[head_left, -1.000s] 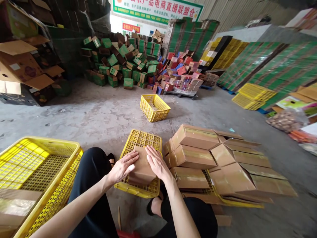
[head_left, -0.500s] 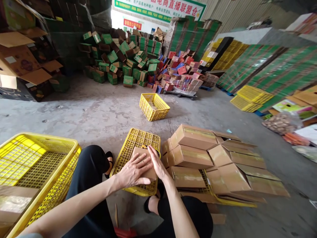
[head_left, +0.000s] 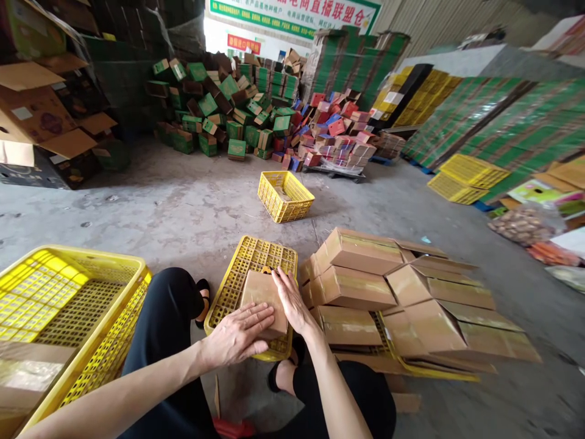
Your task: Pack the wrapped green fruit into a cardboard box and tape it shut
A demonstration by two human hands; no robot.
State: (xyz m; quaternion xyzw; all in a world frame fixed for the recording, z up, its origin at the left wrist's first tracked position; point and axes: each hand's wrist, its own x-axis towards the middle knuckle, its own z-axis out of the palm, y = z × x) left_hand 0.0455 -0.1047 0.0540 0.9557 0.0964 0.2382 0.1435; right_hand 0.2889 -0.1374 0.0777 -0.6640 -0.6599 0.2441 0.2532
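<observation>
A small brown cardboard box (head_left: 262, 294) lies on an upturned yellow plastic crate (head_left: 249, 263) between my knees. My left hand (head_left: 237, 335) is pressed flat on the box's near end, fingers spread. My right hand (head_left: 289, 299) rests along the box's right side, palm against it. Just to the right, a heap of folded and taped brown boxes (head_left: 365, 286) lies on another yellow crate.
A big yellow crate (head_left: 68, 305) with a taped box in its near corner stands at my left. A smaller yellow crate (head_left: 284, 196) sits on the concrete floor ahead. Piles of green, red and brown cartons (head_left: 256, 116) fill the back; flattened carton stacks (head_left: 479, 122) line the right.
My left hand has slid from the box's left edge toward me, onto its near end. My right hand moved from the top to the box's right side.
</observation>
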